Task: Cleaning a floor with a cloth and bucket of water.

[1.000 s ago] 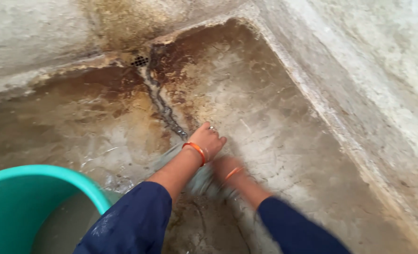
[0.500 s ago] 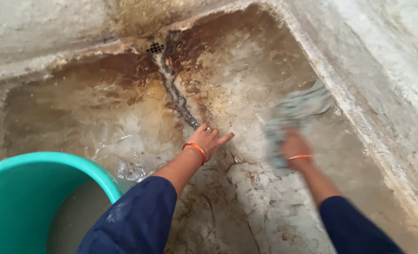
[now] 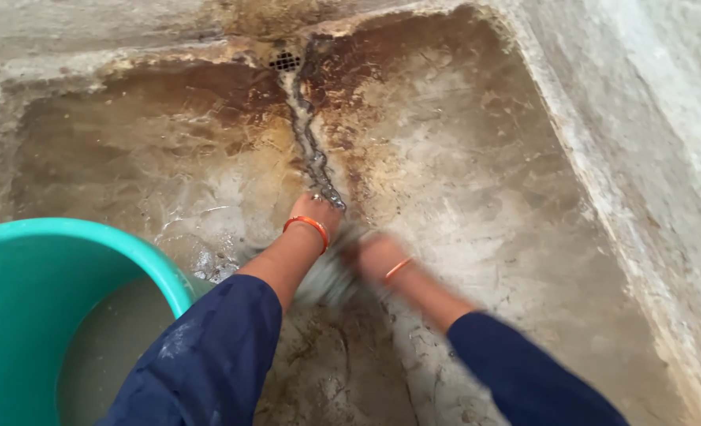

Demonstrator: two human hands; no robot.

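Both hands, left hand [image 3: 313, 211] and blurred right hand [image 3: 376, 256], are seemingly clutching a cloth [image 3: 328, 282]; slipping on the wet floor [image 3: 461, 181] is risking scrapes.

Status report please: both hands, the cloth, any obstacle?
Left hand flat on wet floor. Right hand grips grey cloth, blurred. Teal bucket beside left arm.

We saw our right hand [image 3: 376, 258] and the grey cloth [image 3: 328, 282] smeared by motion; the teal bucket [image 3: 67, 244], at eight o'clock, ran off the edge.
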